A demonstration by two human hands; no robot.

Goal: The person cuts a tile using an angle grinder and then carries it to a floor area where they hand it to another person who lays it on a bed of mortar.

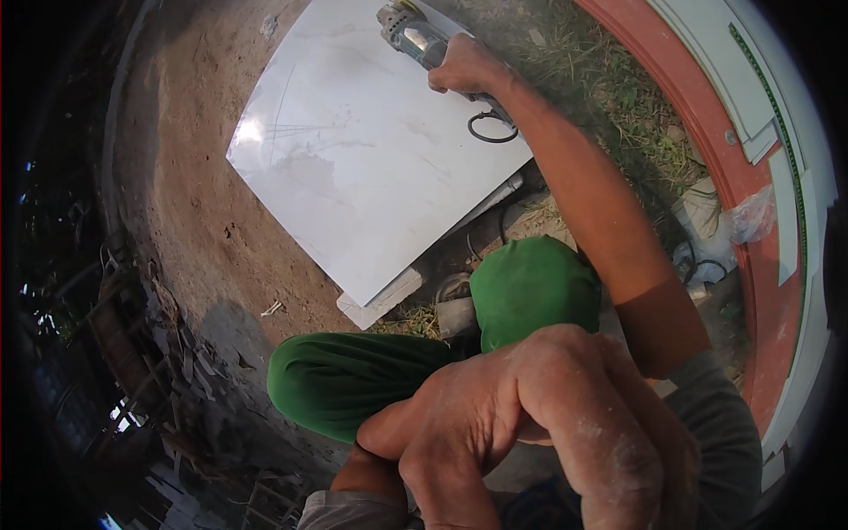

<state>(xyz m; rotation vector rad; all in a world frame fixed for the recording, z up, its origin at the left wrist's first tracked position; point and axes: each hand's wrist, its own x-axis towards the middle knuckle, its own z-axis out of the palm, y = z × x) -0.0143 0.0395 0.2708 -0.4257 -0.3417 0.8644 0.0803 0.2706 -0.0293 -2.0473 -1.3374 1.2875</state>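
Bare ground (190,177) borders the white sheet (362,168). Right arm (609,203) extended, right hand (473,66) gripping angle grinder (417,42); left hand (521,397) raised, curled, contents indeterminable.

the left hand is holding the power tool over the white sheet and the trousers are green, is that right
Not quite, the hand is wrong: the head view shows the right hand holding the power tool over the white sheet. The trousers are green, as you say.
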